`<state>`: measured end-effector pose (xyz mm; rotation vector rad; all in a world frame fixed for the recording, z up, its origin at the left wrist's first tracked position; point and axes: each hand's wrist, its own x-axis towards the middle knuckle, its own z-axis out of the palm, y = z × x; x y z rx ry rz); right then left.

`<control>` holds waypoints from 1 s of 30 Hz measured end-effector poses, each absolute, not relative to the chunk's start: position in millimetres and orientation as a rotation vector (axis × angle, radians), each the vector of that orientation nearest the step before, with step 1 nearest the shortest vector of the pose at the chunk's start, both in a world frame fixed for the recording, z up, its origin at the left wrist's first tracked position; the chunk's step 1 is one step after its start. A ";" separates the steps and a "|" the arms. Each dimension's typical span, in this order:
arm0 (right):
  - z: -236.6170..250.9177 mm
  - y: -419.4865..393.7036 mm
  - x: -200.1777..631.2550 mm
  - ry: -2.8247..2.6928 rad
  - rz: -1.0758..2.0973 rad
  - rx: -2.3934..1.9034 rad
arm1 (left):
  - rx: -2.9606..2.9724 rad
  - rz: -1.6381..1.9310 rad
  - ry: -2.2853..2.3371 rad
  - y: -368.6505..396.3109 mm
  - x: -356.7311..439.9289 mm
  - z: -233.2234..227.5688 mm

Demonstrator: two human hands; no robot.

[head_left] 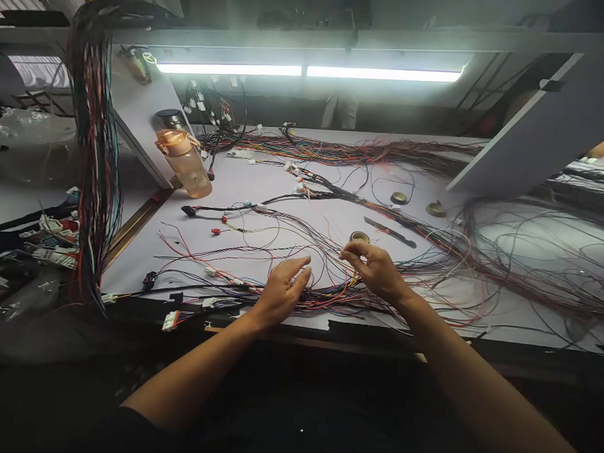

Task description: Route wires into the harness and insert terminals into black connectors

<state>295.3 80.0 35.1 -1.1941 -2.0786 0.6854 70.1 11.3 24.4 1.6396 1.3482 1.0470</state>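
My left hand (282, 291) hovers over the near wire bundle, its thumb and fingers apart and nothing seen between them. To its right, my right hand (377, 268) has thumb and fingertips pinched together where thin wires (314, 232) reach them; it appears to grip a wire, though the fingers partly hide it. Below both hands runs a bundle of red, black and blue wires (333, 298). A white connector (171, 320) with red wires and a black connector (150, 281) lie at its left end. Further back, a taped harness branch (278, 199) ends in a black connector (188, 211).
A knife-like black tool (390, 232) lies beyond my right hand, near tape rolls (360, 237) (398, 198). An amber bottle (187, 158) stands back left. Wires hang in a thick bundle (93, 144) at left; loose coils (520, 263) spread right. A slanted panel (526, 129) rises behind them.
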 end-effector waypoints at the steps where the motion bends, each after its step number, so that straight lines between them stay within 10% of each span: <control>1: 34.9 77.8 293.8 -2.115 0.668 -1.152 | 1.437 1.065 1.309 19.8 73.0 28.6; 8: 26.1 69.0 291.6 -2.409 0.464 -0.961 | 0.324 1.114 0.888 73.3 100.9 49.8; 30: 17.3 74.4 310.9 -2.604 0.121 -1.311 | 0.321 1.806 1.015 42.7 18.0 51.9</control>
